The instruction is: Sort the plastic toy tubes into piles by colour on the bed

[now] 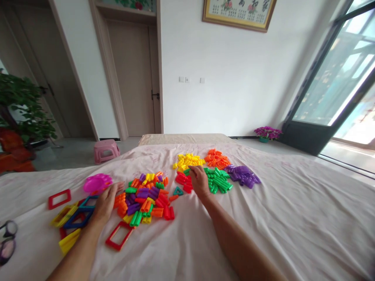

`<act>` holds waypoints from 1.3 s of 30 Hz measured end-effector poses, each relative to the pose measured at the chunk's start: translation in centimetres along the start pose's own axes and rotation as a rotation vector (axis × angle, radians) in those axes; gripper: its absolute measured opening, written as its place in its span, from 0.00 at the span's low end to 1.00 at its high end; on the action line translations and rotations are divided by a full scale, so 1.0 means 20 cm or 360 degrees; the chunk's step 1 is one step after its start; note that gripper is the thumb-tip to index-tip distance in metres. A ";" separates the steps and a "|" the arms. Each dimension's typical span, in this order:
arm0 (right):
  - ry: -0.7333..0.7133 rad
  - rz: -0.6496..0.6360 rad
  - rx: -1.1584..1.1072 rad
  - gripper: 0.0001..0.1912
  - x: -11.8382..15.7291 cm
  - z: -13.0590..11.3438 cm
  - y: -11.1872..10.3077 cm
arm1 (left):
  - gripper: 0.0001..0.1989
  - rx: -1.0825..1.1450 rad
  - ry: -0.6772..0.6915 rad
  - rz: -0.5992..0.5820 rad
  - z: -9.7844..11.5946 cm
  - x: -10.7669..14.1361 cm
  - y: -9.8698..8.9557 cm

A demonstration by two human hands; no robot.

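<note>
My left hand lies at the left edge of a mixed pile of plastic tube blocks, fingers stretched out, with no block visible in it. The pile has orange, purple, red, green and yellow pieces. Over the sorted heaps, my right hand has bent fingers closed at a green tube block. Around it lie red blocks, green blocks and yellow blocks. Orange blocks and purple blocks form heaps farther right.
Left of the mixed pile are a magenta plastic piece, a red frame and blue frames. Another red frame lies nearer. A small teal triangle sits between the piles. Glasses rest at the left edge of the cloth.
</note>
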State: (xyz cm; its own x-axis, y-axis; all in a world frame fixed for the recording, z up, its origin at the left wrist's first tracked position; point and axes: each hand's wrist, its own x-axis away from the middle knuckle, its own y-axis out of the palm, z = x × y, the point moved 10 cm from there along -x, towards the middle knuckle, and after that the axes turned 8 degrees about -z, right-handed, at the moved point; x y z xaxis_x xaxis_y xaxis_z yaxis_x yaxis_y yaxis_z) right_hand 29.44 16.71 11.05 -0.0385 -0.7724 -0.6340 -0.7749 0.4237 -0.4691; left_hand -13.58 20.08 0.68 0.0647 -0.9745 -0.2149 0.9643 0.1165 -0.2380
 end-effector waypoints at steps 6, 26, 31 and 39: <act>0.0371 0.0327 0.0271 0.18 -0.06 0.34 -0.47 | 0.20 0.0007 -0.0080 0.0005 -0.04 -0.02 -0.01; -0.0322 -0.0803 0.0677 0.10 0.11 -0.17 0.20 | 0.17 -0.0065 -0.0080 -0.0015 -0.03 -0.05 0.00; -0.0405 -0.0970 0.0715 0.11 0.18 -0.21 0.29 | 0.17 -0.0178 -0.0066 0.0005 0.01 -0.05 0.00; -0.0508 -0.0969 0.0508 0.10 0.21 -0.28 0.31 | 0.18 -0.0219 -0.0017 -0.0026 -0.01 -0.07 0.00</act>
State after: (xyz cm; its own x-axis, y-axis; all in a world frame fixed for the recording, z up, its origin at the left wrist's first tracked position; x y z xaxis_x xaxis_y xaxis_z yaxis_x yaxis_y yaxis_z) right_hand 21.01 13.41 8.91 0.5599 -0.7599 -0.3302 -0.3784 0.1199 -0.9178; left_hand -13.64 21.51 0.77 0.0528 -0.9784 -0.1997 0.9209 0.1250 -0.3691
